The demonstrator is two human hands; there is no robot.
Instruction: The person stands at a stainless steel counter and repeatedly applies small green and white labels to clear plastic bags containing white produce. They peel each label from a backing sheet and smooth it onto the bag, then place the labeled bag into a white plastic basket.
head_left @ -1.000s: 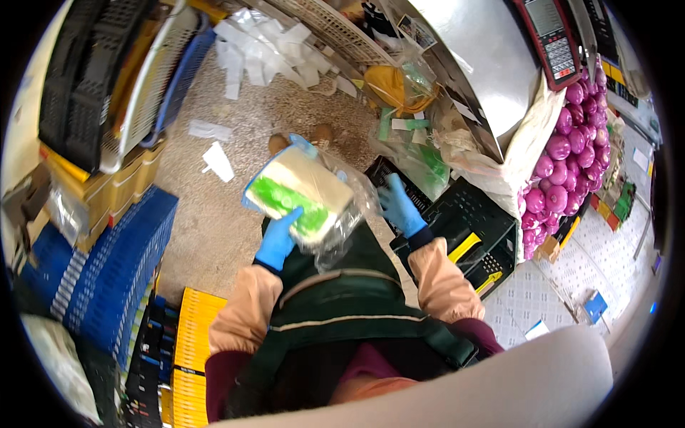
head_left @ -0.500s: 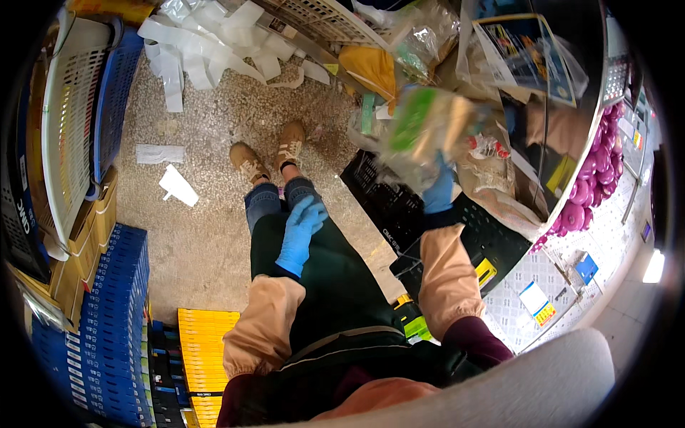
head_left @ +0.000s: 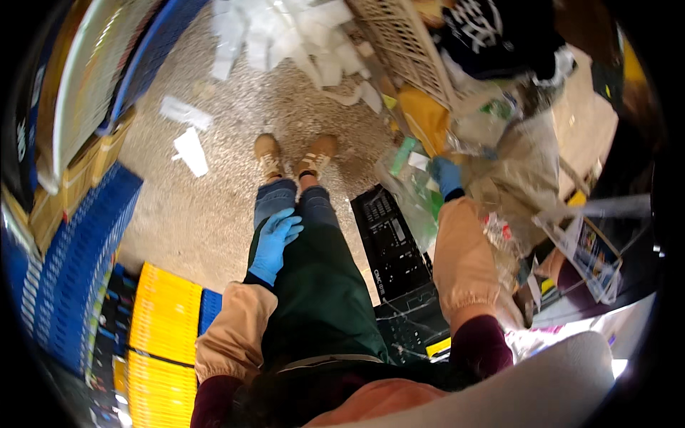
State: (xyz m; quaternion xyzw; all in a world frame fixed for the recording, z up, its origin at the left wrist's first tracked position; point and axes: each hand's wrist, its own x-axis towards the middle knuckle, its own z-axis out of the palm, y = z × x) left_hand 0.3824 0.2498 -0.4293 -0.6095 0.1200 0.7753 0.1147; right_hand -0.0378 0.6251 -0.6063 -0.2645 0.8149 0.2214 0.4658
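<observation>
My left hand (head_left: 273, 244), in a blue glove, hovers over the dark green apron (head_left: 321, 285) at my thigh. It is empty, its fingers loosely apart. On the right, my right hand (head_left: 447, 177), also gloved in blue, reaches out to a heap of clear plastic bags beside a yellow-orange sack (head_left: 424, 118). Its fingers point away and are partly hidden, so what they hold, if anything, does not show. Just left of that wrist lies a clear plastic bag (head_left: 408, 207) with green patches. A green strip (head_left: 403, 155) sits by its top.
A black crate (head_left: 389, 239) stands right of my legs. Stacked blue crates (head_left: 78, 278) and yellow crates (head_left: 164, 307) line the left. White paper strips (head_left: 285, 36) litter the floor ahead, near a beige basket (head_left: 399, 43). A clear plastic holder (head_left: 592, 250) stands at right.
My right hand has moved forward to the plastic heap; the blurred green-and-white package it held is no longer plainly in it. My view has turned right. My left hand stays over my lap.
</observation>
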